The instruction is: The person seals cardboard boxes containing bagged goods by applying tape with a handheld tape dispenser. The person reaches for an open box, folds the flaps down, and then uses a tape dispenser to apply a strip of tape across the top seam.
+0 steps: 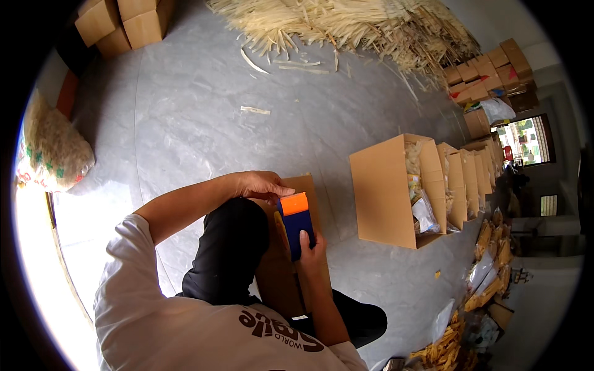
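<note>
My left hand (263, 185) grips the upper left corner of a dark blue rectangular object (293, 224) with a bright orange top band. My right hand (312, 253) holds its lower part, thumb lying on the blue face. A narrow yellow part shows along the object's left side. Under it a brown cardboard piece (275, 275), perhaps a box, lies between my legs, partly hidden by my arms and clothing. What kind of object I hold I cannot tell.
A row of open cartons (378, 188) with bagged goods stands at right. Pale dried strips (346, 25) are heaped behind. Stacked cartons (142, 21) stand back left, a large filled sack (55, 148) at left. Yellowish piles (448, 346) and bags lie at lower right.
</note>
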`<state>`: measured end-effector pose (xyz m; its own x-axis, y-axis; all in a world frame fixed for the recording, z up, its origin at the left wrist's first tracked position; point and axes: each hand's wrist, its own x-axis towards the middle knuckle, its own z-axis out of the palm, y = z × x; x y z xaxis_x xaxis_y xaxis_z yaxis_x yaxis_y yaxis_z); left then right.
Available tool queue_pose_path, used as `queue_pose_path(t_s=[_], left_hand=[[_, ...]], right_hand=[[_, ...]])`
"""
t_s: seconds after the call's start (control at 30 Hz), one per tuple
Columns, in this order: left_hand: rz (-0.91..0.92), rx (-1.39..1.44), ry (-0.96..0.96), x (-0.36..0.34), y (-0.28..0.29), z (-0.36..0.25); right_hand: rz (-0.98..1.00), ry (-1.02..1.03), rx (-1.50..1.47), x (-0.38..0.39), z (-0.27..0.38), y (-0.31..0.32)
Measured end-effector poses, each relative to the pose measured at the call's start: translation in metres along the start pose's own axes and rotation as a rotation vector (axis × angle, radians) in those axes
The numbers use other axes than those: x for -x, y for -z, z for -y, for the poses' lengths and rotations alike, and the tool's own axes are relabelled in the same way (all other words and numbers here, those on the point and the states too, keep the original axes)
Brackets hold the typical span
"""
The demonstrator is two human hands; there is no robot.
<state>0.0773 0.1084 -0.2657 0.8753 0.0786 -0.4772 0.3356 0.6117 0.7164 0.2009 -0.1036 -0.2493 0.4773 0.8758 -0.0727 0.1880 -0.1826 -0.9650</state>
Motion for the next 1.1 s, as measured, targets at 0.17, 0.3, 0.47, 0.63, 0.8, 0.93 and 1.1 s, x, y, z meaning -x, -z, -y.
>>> queue_pose_path(t_s=[0.17, 0.3, 0.47, 0.63, 0.8, 0.93, 1.1], left_hand=[[-0.041, 0.029, -0.045, -0.003, -0.001, 0.001], [0.001, 0.015, -0.063, -0.004, -0.001, 0.001], [0.002, 0.081, -0.064, -0.003, -0.002, -0.002], [-0.216, -0.296, -0.353, -0.015, 0.019, 0.011], [-0.409, -1.200, -0.389, -0.028, 0.029, 0.046], [-0.349, -1.062, -0.235, -0.035, 0.033, 0.042], [-0.395, -1.039, -0.363, -0.038, 0.040, 0.048]], right_hand=[[-0.004, 0.036, 0.008, -0.001, -0.001, -0.001], [-0.008, 0.006, 0.001, -0.001, 0.003, 0.000], [0.009, 0.008, 0.023, -0.001, 0.009, 0.000], [0.025, -0.062, -0.089, 0.002, -0.003, 0.002], [0.016, 0.028, -0.078, 0.000, 0.004, 0.000], [0.033, -0.039, -0.162, -0.003, -0.008, 0.007], [-0.078, -0.182, -0.486, -0.006, 0.008, 0.001]])
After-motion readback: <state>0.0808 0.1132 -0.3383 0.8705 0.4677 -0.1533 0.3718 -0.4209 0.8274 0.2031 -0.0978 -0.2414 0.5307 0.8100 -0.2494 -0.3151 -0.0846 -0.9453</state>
